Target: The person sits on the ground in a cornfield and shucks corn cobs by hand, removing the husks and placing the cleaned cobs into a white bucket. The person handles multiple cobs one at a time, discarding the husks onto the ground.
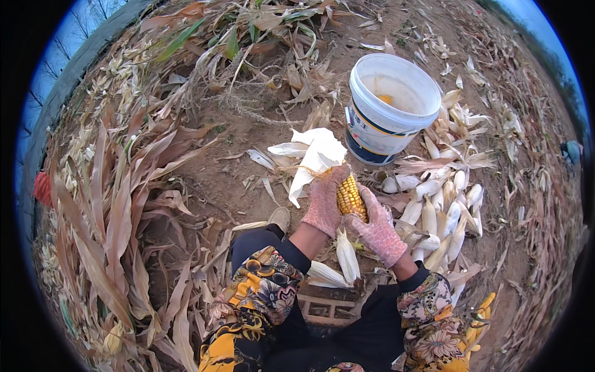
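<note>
Both my hands wear pink patterned gloves and hold one ear of yellow corn [349, 195] in front of my knees. My left hand [326, 200] closes around its upper left side, where pale husk [320, 151] spreads outward beyond the fingers. At the lower right end of the ear, my right hand [377, 226] grips with thumb and fingers. Part of the ear is hidden by the gloves. A white plastic bucket [381, 139] stands just beyond my hands, with some yellow corn [385, 99] visible inside it.
A heap of unhusked corn ears [441, 204] lies to the right, below the bucket. Dry corn stalks and leaves [116, 209] cover the ground at the left and far side. A slatted crate-like thing [325, 309] is between my legs. Yellow corn ears [479, 321] lie at the lower right.
</note>
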The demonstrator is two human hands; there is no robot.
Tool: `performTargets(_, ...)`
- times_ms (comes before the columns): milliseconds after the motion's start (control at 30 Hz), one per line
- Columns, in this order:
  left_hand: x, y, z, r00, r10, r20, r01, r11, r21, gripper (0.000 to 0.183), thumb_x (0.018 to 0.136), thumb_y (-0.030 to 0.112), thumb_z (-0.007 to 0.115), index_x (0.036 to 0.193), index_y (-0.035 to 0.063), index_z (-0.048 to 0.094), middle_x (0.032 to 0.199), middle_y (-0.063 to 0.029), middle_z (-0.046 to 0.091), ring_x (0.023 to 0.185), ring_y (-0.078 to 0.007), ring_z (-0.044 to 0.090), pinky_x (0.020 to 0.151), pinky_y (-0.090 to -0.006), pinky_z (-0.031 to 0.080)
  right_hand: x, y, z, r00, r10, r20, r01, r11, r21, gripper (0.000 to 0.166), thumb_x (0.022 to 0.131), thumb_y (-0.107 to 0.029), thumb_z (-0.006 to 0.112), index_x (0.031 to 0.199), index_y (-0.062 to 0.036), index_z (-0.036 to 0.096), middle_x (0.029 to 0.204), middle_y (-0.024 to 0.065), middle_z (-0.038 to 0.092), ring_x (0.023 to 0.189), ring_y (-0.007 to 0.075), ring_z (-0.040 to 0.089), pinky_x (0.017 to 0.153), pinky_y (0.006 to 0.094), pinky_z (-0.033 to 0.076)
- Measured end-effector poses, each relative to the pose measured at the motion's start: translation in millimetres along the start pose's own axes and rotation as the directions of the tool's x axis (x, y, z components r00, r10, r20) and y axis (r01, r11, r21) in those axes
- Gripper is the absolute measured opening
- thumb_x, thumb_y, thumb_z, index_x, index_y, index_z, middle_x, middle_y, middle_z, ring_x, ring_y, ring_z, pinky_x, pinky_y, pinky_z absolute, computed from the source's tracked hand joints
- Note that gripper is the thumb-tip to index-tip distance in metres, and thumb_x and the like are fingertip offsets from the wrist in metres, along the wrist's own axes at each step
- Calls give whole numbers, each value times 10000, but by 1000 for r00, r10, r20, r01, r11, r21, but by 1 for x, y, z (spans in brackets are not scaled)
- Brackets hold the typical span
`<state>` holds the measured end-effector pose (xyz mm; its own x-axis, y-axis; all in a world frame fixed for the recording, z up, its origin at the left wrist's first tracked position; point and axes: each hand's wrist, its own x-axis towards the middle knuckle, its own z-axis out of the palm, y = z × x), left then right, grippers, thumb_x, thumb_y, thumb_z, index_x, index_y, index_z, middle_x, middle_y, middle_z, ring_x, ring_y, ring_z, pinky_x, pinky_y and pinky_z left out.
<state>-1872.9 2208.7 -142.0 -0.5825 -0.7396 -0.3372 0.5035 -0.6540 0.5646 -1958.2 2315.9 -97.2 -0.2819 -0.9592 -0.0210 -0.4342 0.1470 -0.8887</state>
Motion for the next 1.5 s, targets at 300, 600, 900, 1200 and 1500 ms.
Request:
performTargets(300, 35, 10, -54, 982, 13, 189, 20, 985, -170, 434, 926, 417, 370, 1143, 64, 499, 1069, -113, 574, 975, -265, 561, 851, -403, 478, -5, 15, -2, 960, 104, 258, -70, 988, -140, 653, 716, -379, 668, 1137, 57, 424, 905, 247, 599, 879, 389, 595, 772, 407, 479)
performTargets(600, 11, 50, 2, 995, -1, -99, -4, 999, -50, 348, 841, 366, 625, 866, 45, 492, 652, -15, 452, 586, -159, 472, 578, -334, 459, -10, 7, -25, 943, 107, 314, 29, 915, -402, 692, 703, -369, 660, 1214, 1, 377, 940, 254, 583, 913, 396, 572, 779, 428, 463)
performTargets(900, 5, 67, 16, 960, 196, -200, -231, 958, -167, 327, 943, 373, 446, 788, 85, 448, 561, 20, 336, 442, -127, 322, 513, -311, 421, -7, 20, 21, 952, 165, 258, -236, 933, 272, 607, 651, -249, 739, 1120, 11, 456, 845, 86, 584, 675, 109, 569, 564, 276, 485)
performTargets(1200, 5, 98, 11, 918, 219, -330, -342, 857, -386, 290, 932, 366, 460, 770, 128, 428, 573, 47, 339, 433, -91, 301, 437, -250, 312, -30, 1, 62, 881, 260, 396, -467, 339, 816, 386, 776, -238, 688, 1028, -37, 476, 794, 43, 545, 592, 122, 568, 499, 239, 504)
performTargets(1500, 9, 123, -11, 801, 318, -507, -489, 836, -249, 197, 837, 201, 573, 917, 73, 446, 694, -23, 417, 580, -140, 449, 502, -284, 408, 98, 22, -76, 959, 219, -180, 61, 462, 885, 374, 865, -243, 612, 1090, 12, 457, 884, 99, 556, 736, 160, 577, 587, 263, 536)
